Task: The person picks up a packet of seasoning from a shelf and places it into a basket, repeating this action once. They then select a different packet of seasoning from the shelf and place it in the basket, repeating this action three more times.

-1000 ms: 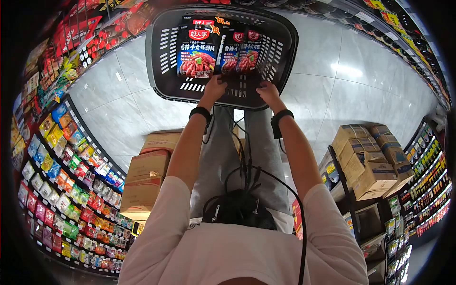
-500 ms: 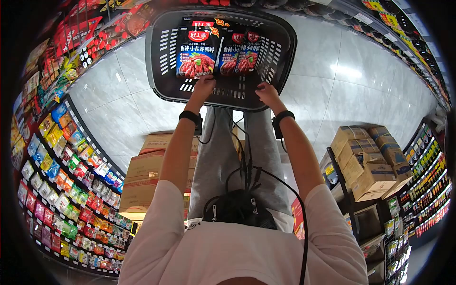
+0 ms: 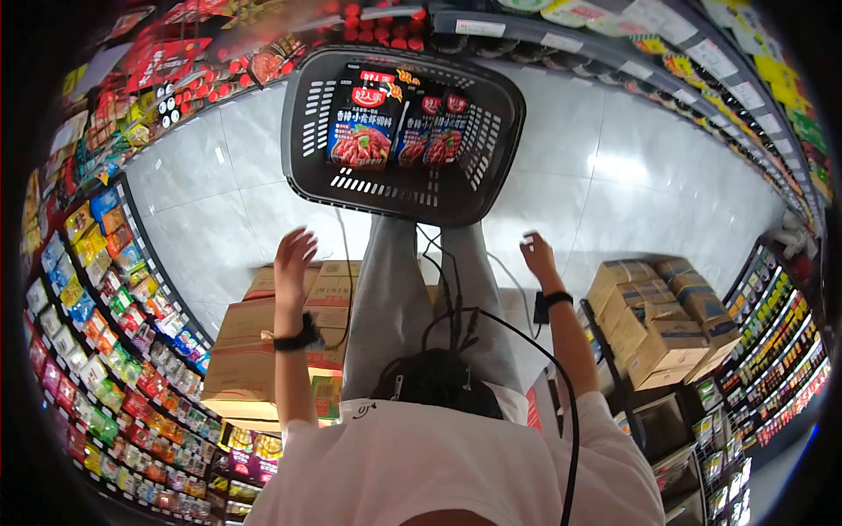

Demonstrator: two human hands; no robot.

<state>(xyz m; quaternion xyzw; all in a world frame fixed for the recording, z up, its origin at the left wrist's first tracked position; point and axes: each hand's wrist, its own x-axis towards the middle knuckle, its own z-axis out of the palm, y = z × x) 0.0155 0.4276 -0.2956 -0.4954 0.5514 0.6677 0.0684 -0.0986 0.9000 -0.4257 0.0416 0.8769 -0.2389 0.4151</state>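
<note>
A black shopping basket stands ahead of my legs, holding several dark packets with red labels and crayfish pictures. One packet lies toward the basket's left side, and others overlap to its right. My left hand is below and left of the basket, its fingers apart and nothing in them. On the other side, my right hand hangs below and right of the basket, touching nothing, with its fingers slightly bent and apart. Each wrist has a black band.
Brown cartons are stacked at my left, and more cartons sit on a dark rack at my right. Shelves of coloured packets curve along the left. Other shelves run across the top right. Cables hang before my body.
Both hands have drawn back from the basket toward my body and moved outward. The left fingers have come away from the packet's lower edge. The basket appears slightly lower in view.
</note>
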